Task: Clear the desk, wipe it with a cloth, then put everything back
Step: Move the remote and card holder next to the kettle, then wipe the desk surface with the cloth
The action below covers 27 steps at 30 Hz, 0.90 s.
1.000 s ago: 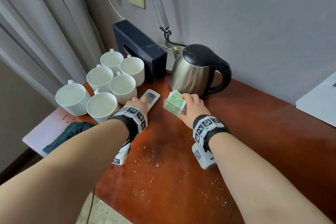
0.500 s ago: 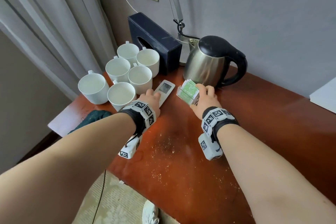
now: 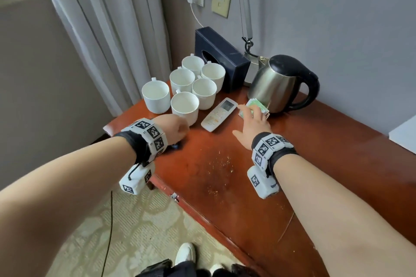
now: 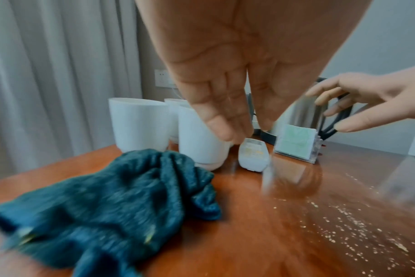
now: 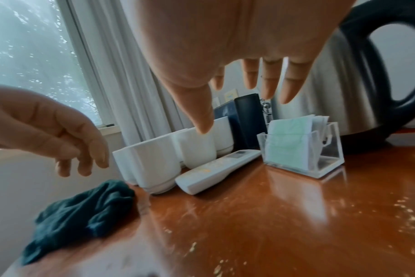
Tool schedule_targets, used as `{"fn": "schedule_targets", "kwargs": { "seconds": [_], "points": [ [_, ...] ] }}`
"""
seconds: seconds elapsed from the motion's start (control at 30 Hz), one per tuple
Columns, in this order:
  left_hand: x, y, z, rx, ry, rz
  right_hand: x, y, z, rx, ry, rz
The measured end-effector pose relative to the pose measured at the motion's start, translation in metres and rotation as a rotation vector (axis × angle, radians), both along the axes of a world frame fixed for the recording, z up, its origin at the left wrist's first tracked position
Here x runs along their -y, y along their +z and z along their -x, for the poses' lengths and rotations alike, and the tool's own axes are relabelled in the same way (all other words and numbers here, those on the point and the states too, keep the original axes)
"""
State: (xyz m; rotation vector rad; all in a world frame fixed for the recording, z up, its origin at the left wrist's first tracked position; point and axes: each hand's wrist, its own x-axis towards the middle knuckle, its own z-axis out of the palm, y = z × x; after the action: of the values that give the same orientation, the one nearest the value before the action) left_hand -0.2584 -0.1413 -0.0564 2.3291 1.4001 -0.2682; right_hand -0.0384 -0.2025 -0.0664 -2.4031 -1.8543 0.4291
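— Six cups (image 3: 184, 103) crowd ahead of the left hand (image 3: 173, 125); what should it do?

— It hangs with fingers loosely spread, holding nothing, over the cloth (image 4: 102, 198) bunched beneath it. It should gather the cloth in one firm handful.

— And the right hand (image 3: 252, 125)?

— Spread too, empty, just short of the packet holder (image 5: 301, 148) and kettle (image 3: 281, 85), the remote (image 3: 219, 113) between both hands. Probably wiping comes next: sweep the crumbs (image 3: 219, 164) near the wrists toward the desk (image 3: 315, 175) edge, away from the cups.
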Motion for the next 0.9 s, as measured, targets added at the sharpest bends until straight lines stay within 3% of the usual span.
{"fn": "schedule_targets", "kwargs": {
  "seconds": [0.17,0.27,0.5,0.7,0.77,0.9],
  "points": [
    [0.003,-0.016,0.044,-0.088,0.241,-0.060,0.011,0.001,0.021,-0.006,0.100,0.074],
    [0.006,-0.026,0.063,-0.139,0.295,-0.021,0.016,-0.004,0.035,-0.057,0.118,0.136],
    [-0.024,-0.056,0.092,-0.034,0.129,0.090,0.003,-0.018,0.101,-0.135,0.042,0.144],
    [-0.046,-0.068,0.130,0.257,0.060,0.318,-0.021,-0.048,0.197,-0.214,0.024,0.147],
    [-0.056,-0.075,0.144,0.216,0.062,0.223,-0.027,-0.058,0.218,-0.193,-0.002,0.177],
    [-0.062,-0.090,0.159,-0.037,-0.058,0.037,-0.027,-0.072,0.233,-0.085,-0.046,0.166]
  ]
}}
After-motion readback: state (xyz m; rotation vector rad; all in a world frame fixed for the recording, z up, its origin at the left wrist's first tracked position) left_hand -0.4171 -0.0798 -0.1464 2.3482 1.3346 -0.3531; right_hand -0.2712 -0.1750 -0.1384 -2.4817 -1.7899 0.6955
